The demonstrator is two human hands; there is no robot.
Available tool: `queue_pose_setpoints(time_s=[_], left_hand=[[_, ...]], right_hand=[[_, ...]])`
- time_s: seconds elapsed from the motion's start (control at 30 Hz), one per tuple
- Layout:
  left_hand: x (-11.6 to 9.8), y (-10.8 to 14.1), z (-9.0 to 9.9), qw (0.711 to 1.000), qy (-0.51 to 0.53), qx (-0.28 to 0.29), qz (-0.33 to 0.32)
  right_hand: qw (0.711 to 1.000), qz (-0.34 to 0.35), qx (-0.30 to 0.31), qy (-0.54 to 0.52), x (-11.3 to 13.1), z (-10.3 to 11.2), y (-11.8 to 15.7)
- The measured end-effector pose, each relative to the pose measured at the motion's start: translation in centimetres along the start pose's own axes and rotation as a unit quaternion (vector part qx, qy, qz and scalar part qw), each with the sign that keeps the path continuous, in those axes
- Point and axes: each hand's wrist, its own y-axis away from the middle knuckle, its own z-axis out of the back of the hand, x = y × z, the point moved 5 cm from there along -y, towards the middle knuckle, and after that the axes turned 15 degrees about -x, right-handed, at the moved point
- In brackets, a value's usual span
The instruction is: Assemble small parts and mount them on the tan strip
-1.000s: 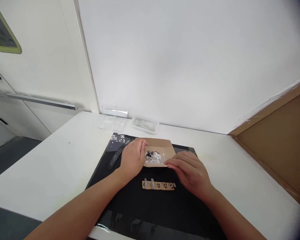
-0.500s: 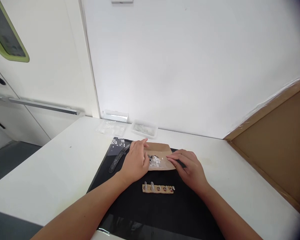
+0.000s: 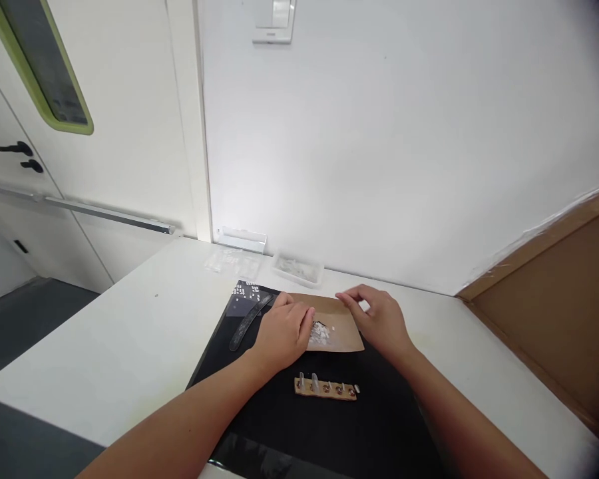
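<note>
Apparently we are picking over white pieces (image 3: 321, 335) on brown paper (image 3: 347, 336), needing a light touch; our right hand (image 3: 383, 324) pinches narrowly, but we cannot tell our left hand's (image 3: 281, 334) grip.

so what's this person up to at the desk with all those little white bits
The left hand rests over the left side of a brown paper sheet that holds a small pile of white pieces. The right hand is raised at the sheet's far right, thumb and fingers close together; whether they pinch anything is too small to tell. Nearer the person, a tan strip with small upright clear pieces lies on the black mat. A dark curved file lies left of the left hand.
</note>
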Motion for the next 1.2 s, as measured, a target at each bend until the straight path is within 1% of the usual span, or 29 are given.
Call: queue_pose_setpoints(time_s=[0.07, 0.17, 0.27, 0.37, 0.5, 0.63, 0.77, 0.97, 1.1, 1.2], left_hand=[[-0.1, 0.0, 0.1, 1.0, 0.0, 0.001, -0.005], [-0.1, 0.0, 0.2, 1.0, 0.011, -0.005, -0.006], [0.2, -0.1, 0.2, 1.0, 0.014, -0.013, -0.005], [0.4, -0.2, 0.3, 1.0, 0.013, -0.02, -0.005], [0.4, -0.1, 0.4, 1.0, 0.017, -0.024, -0.007], [0.2, -0.1, 0.4, 0.999, 0.028, -0.018, -0.009], [0.2, 0.0, 0.3, 1.0, 0.024, -0.018, -0.006], [0.4, 0.1, 0.1, 0.999, 0.03, -0.017, -0.005], [0.6, 0.0, 0.1, 0.999, 0.032, -0.027, 0.005], [0.6, -0.2, 0.0, 0.999, 0.038, -0.036, 0.015]], right_hand=[[0.996, 0.008, 0.083, 0.035, 0.1, -2.1, -2.1], [0.988, 0.027, 0.136, 0.063, 0.0, -5.3, -5.3], [0.974, 0.037, 0.197, 0.106, -0.5, -8.3, -7.5], [0.955, 0.037, 0.255, 0.148, -1.1, -10.4, -8.5], [0.937, 0.03, 0.299, 0.181, -1.6, -11.8, -8.5], [0.936, 0.01, 0.298, 0.188, -1.8, -11.7, -8.3], [0.953, -0.014, 0.255, 0.162, -2.1, -10.6, -8.5], [0.977, -0.037, 0.195, 0.072, -1.9, -8.6, -8.3], [0.985, -0.057, 0.162, 0.007, -1.2, -6.5, -6.8], [0.985, -0.076, 0.151, -0.036, -0.4, -4.5, -4.4]])
